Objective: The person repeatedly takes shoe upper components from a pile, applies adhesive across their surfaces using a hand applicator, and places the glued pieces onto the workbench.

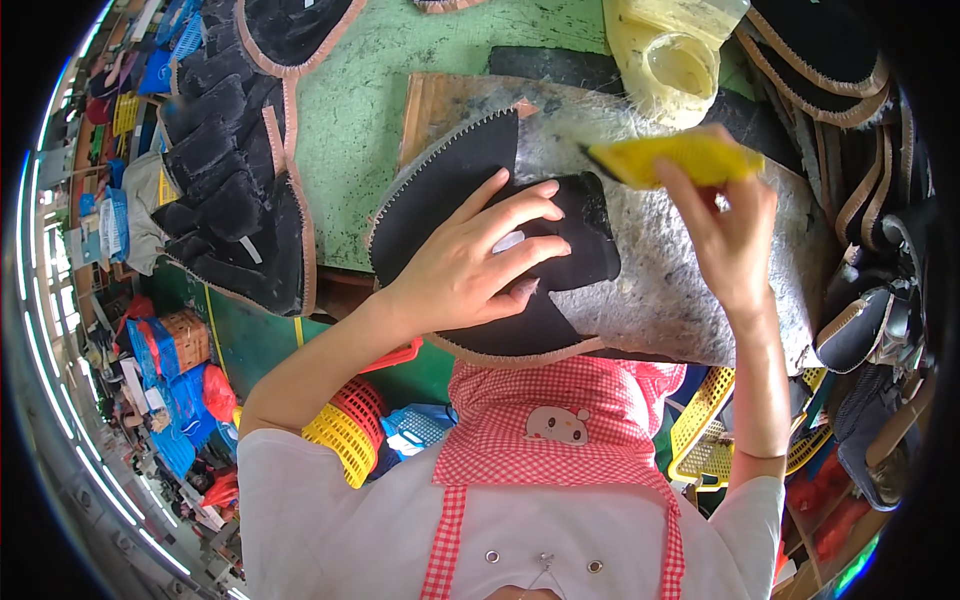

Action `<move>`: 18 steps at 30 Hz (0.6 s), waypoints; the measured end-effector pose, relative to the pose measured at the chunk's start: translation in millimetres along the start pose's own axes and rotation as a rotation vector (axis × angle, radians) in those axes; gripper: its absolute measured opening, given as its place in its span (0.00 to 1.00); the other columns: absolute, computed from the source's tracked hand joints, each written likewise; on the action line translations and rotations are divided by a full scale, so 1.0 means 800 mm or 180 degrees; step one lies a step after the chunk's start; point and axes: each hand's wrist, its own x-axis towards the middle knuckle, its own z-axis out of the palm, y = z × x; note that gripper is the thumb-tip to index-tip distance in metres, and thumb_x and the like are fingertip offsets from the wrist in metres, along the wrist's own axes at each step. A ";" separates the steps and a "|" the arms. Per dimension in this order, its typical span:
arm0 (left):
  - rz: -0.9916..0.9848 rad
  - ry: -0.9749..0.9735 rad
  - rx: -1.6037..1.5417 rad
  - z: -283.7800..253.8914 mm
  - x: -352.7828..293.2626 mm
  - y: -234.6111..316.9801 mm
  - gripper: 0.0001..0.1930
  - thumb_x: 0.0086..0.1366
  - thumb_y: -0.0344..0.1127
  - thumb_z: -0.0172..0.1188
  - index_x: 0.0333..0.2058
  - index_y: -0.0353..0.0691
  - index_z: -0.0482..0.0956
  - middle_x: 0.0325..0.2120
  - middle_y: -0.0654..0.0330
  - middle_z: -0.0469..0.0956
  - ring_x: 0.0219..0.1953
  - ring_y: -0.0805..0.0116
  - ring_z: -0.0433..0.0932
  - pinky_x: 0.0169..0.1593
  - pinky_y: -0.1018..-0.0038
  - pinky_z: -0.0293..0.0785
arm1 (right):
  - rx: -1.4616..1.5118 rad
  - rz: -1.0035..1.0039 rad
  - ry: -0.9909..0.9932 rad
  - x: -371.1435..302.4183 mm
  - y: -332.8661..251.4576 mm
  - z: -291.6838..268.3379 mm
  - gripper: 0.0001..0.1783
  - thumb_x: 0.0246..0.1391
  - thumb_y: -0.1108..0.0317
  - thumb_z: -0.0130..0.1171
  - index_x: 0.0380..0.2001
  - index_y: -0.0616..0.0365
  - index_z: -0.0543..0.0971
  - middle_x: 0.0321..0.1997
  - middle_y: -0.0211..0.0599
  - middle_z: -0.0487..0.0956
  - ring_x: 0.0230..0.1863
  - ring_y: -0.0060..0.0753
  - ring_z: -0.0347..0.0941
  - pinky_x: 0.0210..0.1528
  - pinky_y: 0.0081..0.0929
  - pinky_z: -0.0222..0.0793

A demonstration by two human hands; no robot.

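Observation:
In front of me a black shoe-upper piece point(440, 210) with a stitched tan edge lies on a worn, glue-smeared grey board point(680, 260). My left hand point(480, 250) rests flat on it with the fingers spread, pressing a black tab point(597, 235) that has a shiny wet-looking end. A small white label shows between those fingers. My right hand point(725, 215) is raised over the board, closed around a flat yellow brush-like tool point(685, 160). Its dark tip points left toward the tab, slightly blurred by motion and apart from the upper.
A yellowish glue-crusted container point(680, 65) stands at the board's far edge. Overlapping black uppers point(230, 190) lie on the green table point(345, 150) at left; more uppers point(860, 90) are piled at right. Yellow baskets point(703, 425) sit below the table.

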 end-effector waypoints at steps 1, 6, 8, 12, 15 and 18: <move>-0.0008 0.0000 -0.0017 0.001 0.000 -0.001 0.23 0.49 0.30 0.64 0.47 0.48 0.73 0.52 0.58 0.68 0.62 0.55 0.66 0.66 0.49 0.52 | 0.0228 0.0081 -0.0495 -0.008 0.002 -0.007 0.07 0.51 0.71 0.64 0.34 0.62 0.81 0.26 0.38 0.81 0.20 0.23 0.74 0.19 0.22 0.65; -0.0010 0.0109 -0.0140 0.005 -0.001 -0.004 0.24 0.48 0.29 0.65 0.47 0.47 0.72 0.52 0.58 0.68 0.62 0.55 0.66 0.67 0.50 0.52 | 0.0805 -0.0586 -0.1388 -0.032 -0.008 -0.048 0.08 0.49 0.74 0.64 0.35 0.60 0.82 0.31 0.38 0.82 0.26 0.27 0.77 0.25 0.24 0.69; 0.0038 0.0046 -0.0138 0.005 -0.002 -0.006 0.24 0.48 0.29 0.66 0.47 0.46 0.71 0.52 0.58 0.68 0.61 0.55 0.66 0.67 0.50 0.52 | 0.1437 -0.0543 -0.1347 -0.026 -0.013 -0.053 0.09 0.49 0.77 0.62 0.36 0.60 0.82 0.31 0.38 0.82 0.28 0.27 0.77 0.28 0.24 0.70; 0.0060 0.0264 -0.0289 0.007 -0.007 -0.007 0.22 0.46 0.29 0.68 0.42 0.43 0.71 0.50 0.58 0.68 0.60 0.54 0.67 0.66 0.51 0.54 | 0.0724 -0.0322 -0.0865 -0.008 -0.019 -0.028 0.12 0.48 0.75 0.63 0.39 0.58 0.82 0.32 0.38 0.82 0.32 0.29 0.79 0.30 0.25 0.73; 0.0001 0.0895 0.0322 0.009 -0.013 -0.006 0.22 0.43 0.34 0.72 0.36 0.45 0.71 0.40 0.61 0.68 0.51 0.58 0.69 0.59 0.56 0.62 | 0.0263 -0.0821 -0.1684 -0.015 -0.027 -0.019 0.16 0.46 0.75 0.62 0.41 0.55 0.83 0.40 0.38 0.82 0.42 0.40 0.81 0.40 0.29 0.78; -0.0208 0.0912 0.0155 0.009 -0.017 -0.007 0.23 0.42 0.35 0.72 0.36 0.46 0.70 0.40 0.62 0.69 0.50 0.60 0.69 0.56 0.58 0.62 | 0.0730 -0.1297 -0.1550 -0.018 -0.028 -0.029 0.14 0.52 0.74 0.60 0.41 0.46 0.83 0.37 0.32 0.83 0.32 0.31 0.81 0.29 0.24 0.78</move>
